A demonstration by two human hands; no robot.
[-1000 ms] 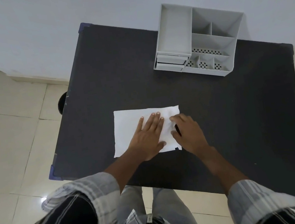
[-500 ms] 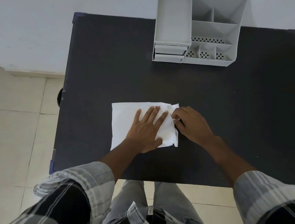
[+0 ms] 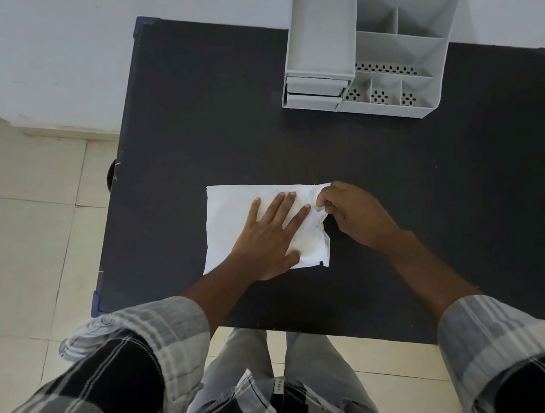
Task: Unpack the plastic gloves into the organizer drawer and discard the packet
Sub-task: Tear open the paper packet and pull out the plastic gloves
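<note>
Packet: white, flat on the black table, near its front edge; long axis runs left to right, right end crumpled and lifted.
Left hand: palm down on the packet, fingers straight and spread.
Right hand: fingertips pinched on the packet's right edge.
Organizer: grey, at the table's far right, well apart from the packet; its two drawers face the person.

A dark bench stands on a pale tiled floor against a white wall. A grey organizer sits at its far right. A white packet lies flat near the front edge.
</note>
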